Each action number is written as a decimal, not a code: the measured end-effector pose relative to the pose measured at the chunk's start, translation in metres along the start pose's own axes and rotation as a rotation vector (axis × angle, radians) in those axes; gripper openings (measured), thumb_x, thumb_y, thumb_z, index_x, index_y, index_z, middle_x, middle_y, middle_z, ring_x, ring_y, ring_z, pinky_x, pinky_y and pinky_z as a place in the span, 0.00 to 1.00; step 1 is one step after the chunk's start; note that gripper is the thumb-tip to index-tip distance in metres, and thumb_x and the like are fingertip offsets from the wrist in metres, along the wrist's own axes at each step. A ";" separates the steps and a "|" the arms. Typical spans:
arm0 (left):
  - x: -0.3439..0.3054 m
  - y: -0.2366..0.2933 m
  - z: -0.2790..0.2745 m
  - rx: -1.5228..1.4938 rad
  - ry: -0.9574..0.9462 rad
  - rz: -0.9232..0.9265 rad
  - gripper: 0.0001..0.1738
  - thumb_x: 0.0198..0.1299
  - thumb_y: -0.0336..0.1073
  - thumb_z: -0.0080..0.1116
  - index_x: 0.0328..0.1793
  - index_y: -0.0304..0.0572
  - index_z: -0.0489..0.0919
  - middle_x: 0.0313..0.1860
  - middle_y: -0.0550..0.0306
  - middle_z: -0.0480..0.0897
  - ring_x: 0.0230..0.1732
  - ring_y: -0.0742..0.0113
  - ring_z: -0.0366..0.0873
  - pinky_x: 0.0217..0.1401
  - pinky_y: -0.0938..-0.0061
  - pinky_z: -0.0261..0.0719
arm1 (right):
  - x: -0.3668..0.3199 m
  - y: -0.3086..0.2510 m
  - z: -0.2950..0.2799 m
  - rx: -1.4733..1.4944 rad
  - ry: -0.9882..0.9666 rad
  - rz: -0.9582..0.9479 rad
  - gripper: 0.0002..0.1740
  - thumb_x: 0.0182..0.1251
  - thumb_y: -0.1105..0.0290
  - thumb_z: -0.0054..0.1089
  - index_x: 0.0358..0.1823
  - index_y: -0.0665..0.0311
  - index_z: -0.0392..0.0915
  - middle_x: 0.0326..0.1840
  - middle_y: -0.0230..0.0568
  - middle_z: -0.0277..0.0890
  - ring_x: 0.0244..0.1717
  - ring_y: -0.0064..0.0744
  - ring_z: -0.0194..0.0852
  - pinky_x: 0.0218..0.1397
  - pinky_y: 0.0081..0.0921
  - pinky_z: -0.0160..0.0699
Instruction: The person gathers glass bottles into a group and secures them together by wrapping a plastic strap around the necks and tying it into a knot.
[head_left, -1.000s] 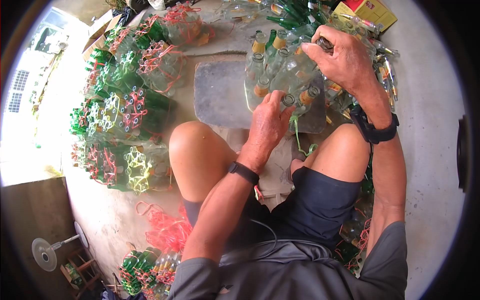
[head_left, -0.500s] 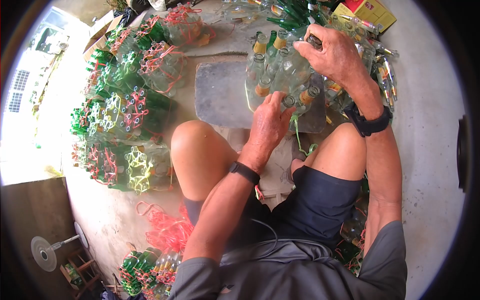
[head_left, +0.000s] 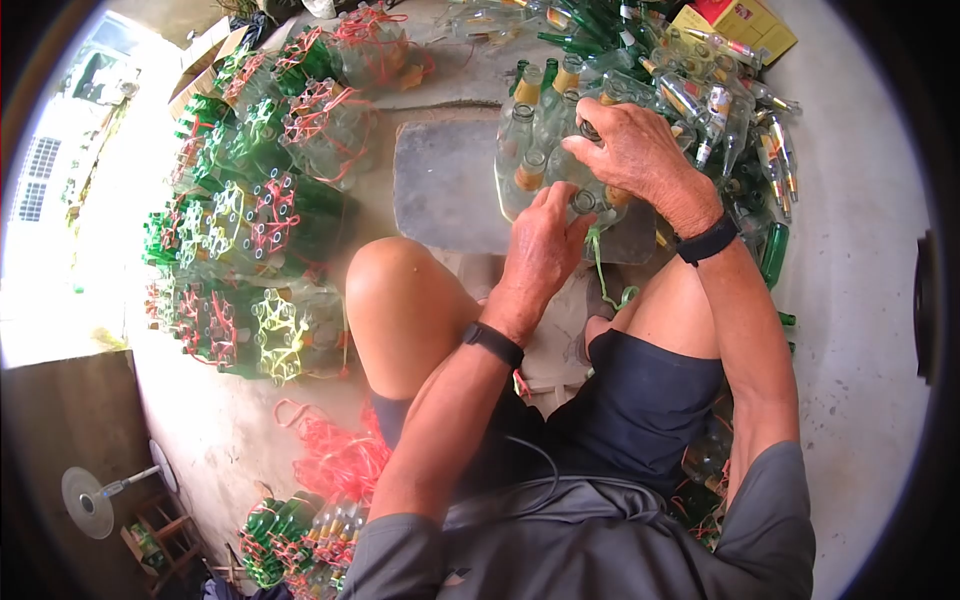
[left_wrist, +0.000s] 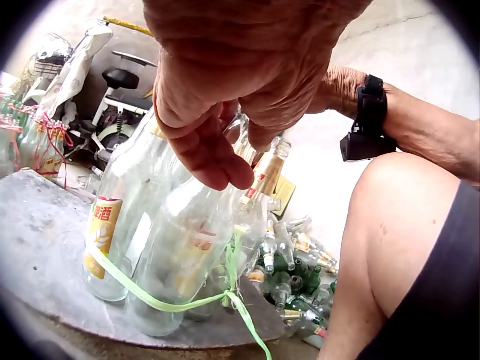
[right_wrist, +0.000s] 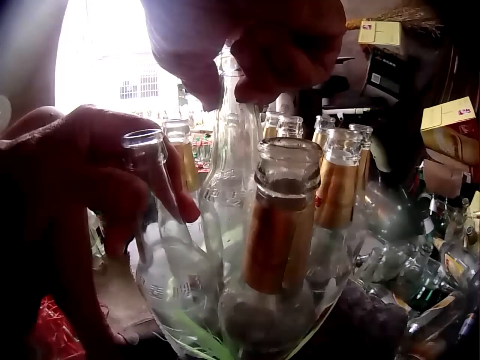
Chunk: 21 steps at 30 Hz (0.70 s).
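Observation:
A cluster of clear glass bottles [head_left: 521,135] stands upright, ringed low down by a light green plastic strap [left_wrist: 165,304] knotted at the near side. My left hand [head_left: 540,245] grips the neck of a clear bottle [right_wrist: 146,157] at the cluster's near edge. Above the cluster's middle, my right hand [head_left: 645,150] pinches another clear bottle [right_wrist: 231,154] by its neck, just under the mouth. That bottle stands among its neighbours, several of which have gold foil necks [right_wrist: 341,184]. The bottles rest on a dark flat board [head_left: 440,190] between the knees.
Tied bundles of green and clear bottles [head_left: 240,220] fill the left side. A loose heap of bottles [head_left: 715,120] lies at the right, with a yellow carton [head_left: 750,35] behind it. Red plastic strapping [head_left: 340,455] and a fan [head_left: 88,503] are at lower left.
My right hand has moved left and toward me with its bottle, now over the cluster's middle, uncovering more of the loose heap. My left hand keeps its grip in nearly the same place.

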<state>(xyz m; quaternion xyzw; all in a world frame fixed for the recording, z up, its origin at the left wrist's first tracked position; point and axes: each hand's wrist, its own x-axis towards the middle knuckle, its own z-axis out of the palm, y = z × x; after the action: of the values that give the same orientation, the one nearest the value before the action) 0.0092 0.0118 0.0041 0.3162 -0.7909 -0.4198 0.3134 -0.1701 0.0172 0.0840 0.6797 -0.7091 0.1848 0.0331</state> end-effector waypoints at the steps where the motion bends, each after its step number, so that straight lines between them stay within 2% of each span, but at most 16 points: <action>1: 0.000 0.001 0.000 -0.001 0.001 -0.001 0.19 0.62 0.31 0.70 0.56 0.32 0.76 0.47 0.32 0.83 0.48 0.29 0.82 0.49 0.47 0.80 | 0.001 0.002 0.002 -0.024 0.018 -0.033 0.20 0.68 0.56 0.68 0.45 0.66 0.76 0.36 0.59 0.83 0.44 0.65 0.83 0.47 0.54 0.80; 4: 0.000 -0.001 0.001 -0.014 0.003 -0.010 0.19 0.62 0.31 0.70 0.56 0.32 0.76 0.47 0.32 0.83 0.48 0.29 0.82 0.49 0.47 0.80 | 0.003 0.003 0.003 -0.033 -0.018 -0.028 0.20 0.68 0.56 0.68 0.45 0.66 0.77 0.37 0.58 0.83 0.45 0.65 0.83 0.48 0.55 0.80; 5: 0.000 -0.005 0.004 0.013 0.039 0.021 0.21 0.61 0.32 0.72 0.57 0.34 0.78 0.42 0.34 0.84 0.39 0.37 0.84 0.42 0.51 0.81 | 0.003 0.003 0.004 -0.032 -0.018 -0.028 0.20 0.68 0.56 0.68 0.45 0.66 0.77 0.37 0.58 0.83 0.45 0.65 0.83 0.48 0.55 0.80; 6: 0.000 -0.007 0.005 0.039 0.074 0.052 0.22 0.61 0.33 0.74 0.58 0.36 0.79 0.37 0.35 0.85 0.29 0.45 0.86 0.35 0.55 0.81 | 0.002 0.002 0.005 -0.052 -0.099 -0.003 0.20 0.68 0.55 0.67 0.45 0.66 0.77 0.38 0.58 0.83 0.46 0.65 0.83 0.49 0.55 0.80; 7: 0.000 -0.009 0.006 0.038 0.074 0.052 0.22 0.61 0.33 0.74 0.58 0.36 0.79 0.37 0.35 0.85 0.29 0.45 0.86 0.35 0.55 0.81 | 0.002 0.002 0.007 -0.072 -0.180 0.021 0.20 0.68 0.55 0.67 0.45 0.66 0.76 0.38 0.58 0.84 0.47 0.65 0.83 0.49 0.56 0.80; 11: 0.002 -0.012 0.007 0.031 0.090 0.080 0.22 0.61 0.34 0.74 0.59 0.36 0.80 0.37 0.36 0.85 0.29 0.45 0.86 0.35 0.55 0.81 | -0.004 0.013 0.035 -0.134 -0.191 -0.057 0.20 0.69 0.55 0.66 0.45 0.66 0.75 0.39 0.59 0.84 0.48 0.65 0.83 0.51 0.56 0.80; 18: 0.002 -0.012 0.007 0.023 0.079 0.058 0.22 0.60 0.34 0.74 0.59 0.37 0.80 0.39 0.38 0.85 0.30 0.47 0.85 0.36 0.56 0.81 | -0.005 0.017 0.036 -0.107 -0.211 -0.042 0.20 0.68 0.56 0.66 0.45 0.66 0.74 0.40 0.59 0.84 0.49 0.66 0.82 0.51 0.56 0.79; 21: 0.003 -0.012 0.007 0.022 0.083 0.072 0.22 0.60 0.33 0.74 0.59 0.36 0.79 0.40 0.38 0.85 0.29 0.47 0.85 0.35 0.56 0.81 | -0.004 0.019 0.026 -0.038 -0.211 -0.059 0.20 0.67 0.57 0.67 0.47 0.66 0.75 0.38 0.58 0.84 0.45 0.64 0.84 0.48 0.54 0.79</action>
<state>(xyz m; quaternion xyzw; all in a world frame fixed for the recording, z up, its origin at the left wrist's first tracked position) 0.0051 0.0078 -0.0086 0.3081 -0.7926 -0.3861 0.3575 -0.1828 0.0134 0.0541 0.7153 -0.6915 0.0977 -0.0237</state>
